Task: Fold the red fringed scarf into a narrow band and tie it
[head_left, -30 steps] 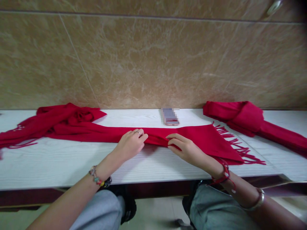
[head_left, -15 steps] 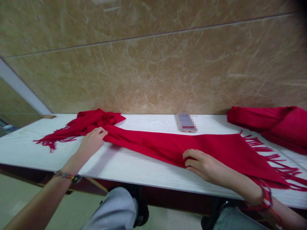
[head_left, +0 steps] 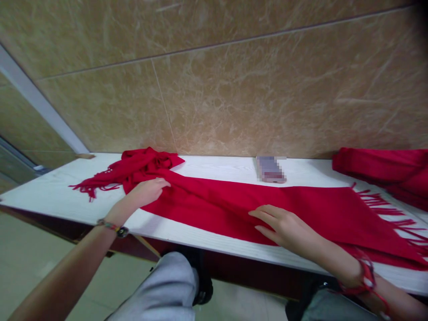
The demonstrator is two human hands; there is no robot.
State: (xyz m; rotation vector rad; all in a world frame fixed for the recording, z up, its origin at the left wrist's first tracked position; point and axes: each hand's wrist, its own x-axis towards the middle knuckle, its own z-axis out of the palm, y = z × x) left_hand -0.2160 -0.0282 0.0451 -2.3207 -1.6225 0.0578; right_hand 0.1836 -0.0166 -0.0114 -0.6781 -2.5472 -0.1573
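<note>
A long red scarf [head_left: 310,209] lies under and between the two hands. The left hand [head_left: 150,191] is palm down on its narrower stretch, fingers straight and close together; the underside is out of sight, so I cannot tell whether it pinches any cloth. The right hand [head_left: 282,223] is loosely open over the scarf's near side, fingers slightly bent and thumb apart, with red cloth visible in the gap.

The fabric looks soft, matt and evenly woven. Between the hands it lies in layers, with a shallow slanting crease and a nearly straight near edge. Beyond the left hand, the cloth gathers into a crumpled heap [head_left: 147,162] of rounded folds, with thin twisted tassels trailing to the left. To the right of the right hand, the scarf spreads flat and ends in a row of stringy fringe [head_left: 384,207].

Farther out past the right hand, a second red cloth [head_left: 377,167] lies in a thick, smooth fold, cut off by the picture's edge. A slim phone [head_left: 270,169] with rounded corners lies beyond the gap between the hands, its screen blurred into blocks. All rest on a white tabletop [head_left: 203,165] with fine wood-like grain, against a glossy, veined brown wall [head_left: 234,102].

The right forearm covers part of the scarf's near edge, and the heap's folds hide how its layers run.
</note>
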